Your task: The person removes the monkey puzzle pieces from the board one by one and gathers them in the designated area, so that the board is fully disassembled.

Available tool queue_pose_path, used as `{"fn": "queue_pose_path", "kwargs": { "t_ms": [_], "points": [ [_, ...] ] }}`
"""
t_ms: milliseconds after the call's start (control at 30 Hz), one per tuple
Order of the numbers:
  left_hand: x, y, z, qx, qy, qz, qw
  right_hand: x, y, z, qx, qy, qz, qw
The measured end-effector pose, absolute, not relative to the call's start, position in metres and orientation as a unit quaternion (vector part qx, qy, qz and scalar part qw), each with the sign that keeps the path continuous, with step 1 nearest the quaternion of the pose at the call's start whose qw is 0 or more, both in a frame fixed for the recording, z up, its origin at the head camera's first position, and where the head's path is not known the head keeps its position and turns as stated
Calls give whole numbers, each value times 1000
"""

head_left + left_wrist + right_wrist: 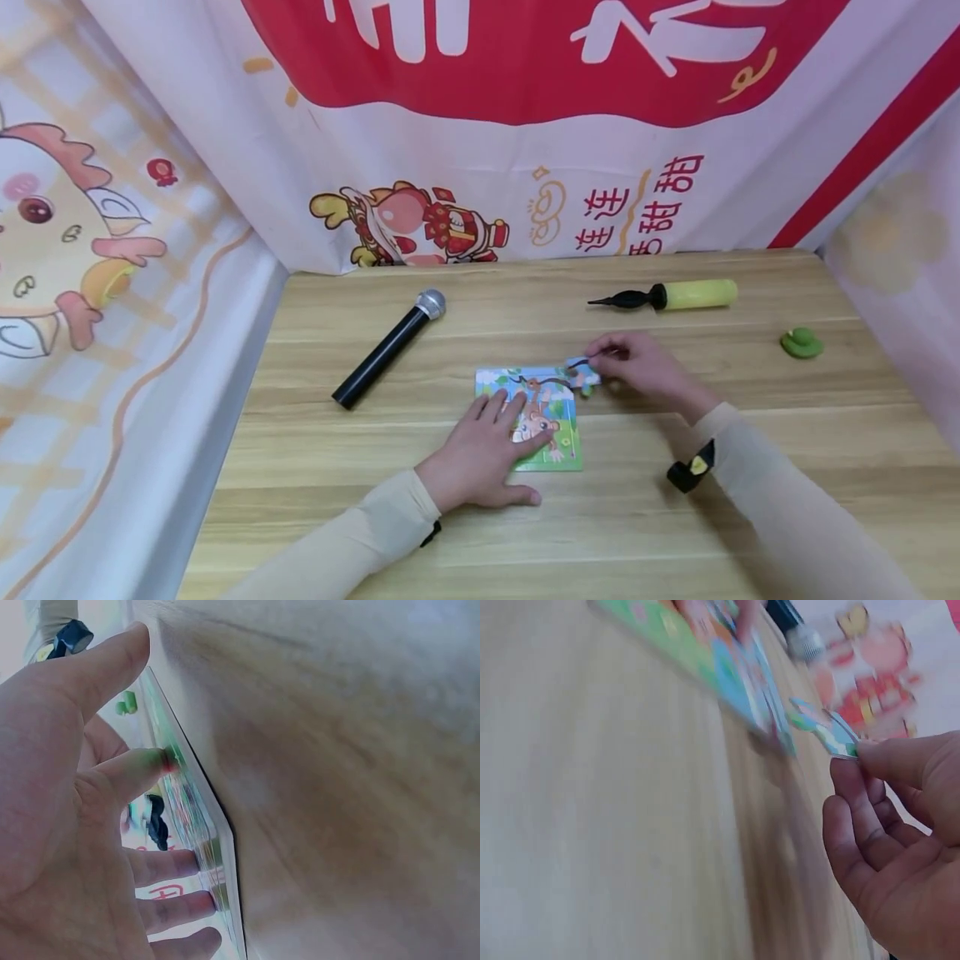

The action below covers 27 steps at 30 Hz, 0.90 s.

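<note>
Well, the left hand point(483, 458) rests on the puzzle point(567, 455), fingers spread. The right hand point(643, 368) pinches a loose piece point(826, 735) near its corner.

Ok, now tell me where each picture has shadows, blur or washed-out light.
Head view: mostly crisp, with a soft shadow on the table beside the right sleeve; left wrist view: table close by and out of focus, left hand clearer, background pale and washed out; right wrist view: puzzle board and microphone blurred, right hand clearer, a dark shadow below the board.
</note>
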State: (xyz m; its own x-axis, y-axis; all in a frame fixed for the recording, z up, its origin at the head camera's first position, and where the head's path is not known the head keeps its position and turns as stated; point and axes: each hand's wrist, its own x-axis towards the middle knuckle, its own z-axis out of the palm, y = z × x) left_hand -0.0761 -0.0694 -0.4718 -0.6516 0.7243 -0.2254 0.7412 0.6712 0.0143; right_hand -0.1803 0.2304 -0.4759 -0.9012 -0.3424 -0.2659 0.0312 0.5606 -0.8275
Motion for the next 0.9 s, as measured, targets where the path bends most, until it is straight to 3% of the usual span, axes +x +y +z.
{"fn": "queue_pose_path", "kwargs": {
  "t_ms": [400, 700, 900],
  "points": [
    [-77, -70, -473, 401, 908, -26, 116, -184, 330, -478, -38, 886, -423, 187],
    [-77, -70, -473, 404, 907, -36, 111, -177, 352, -473, 13, 899, -387, 202],
    [-78, -70, -472, 408, 905, -32, 117, -174, 347, -470, -1, 922, -351, 163]
  ]
}}
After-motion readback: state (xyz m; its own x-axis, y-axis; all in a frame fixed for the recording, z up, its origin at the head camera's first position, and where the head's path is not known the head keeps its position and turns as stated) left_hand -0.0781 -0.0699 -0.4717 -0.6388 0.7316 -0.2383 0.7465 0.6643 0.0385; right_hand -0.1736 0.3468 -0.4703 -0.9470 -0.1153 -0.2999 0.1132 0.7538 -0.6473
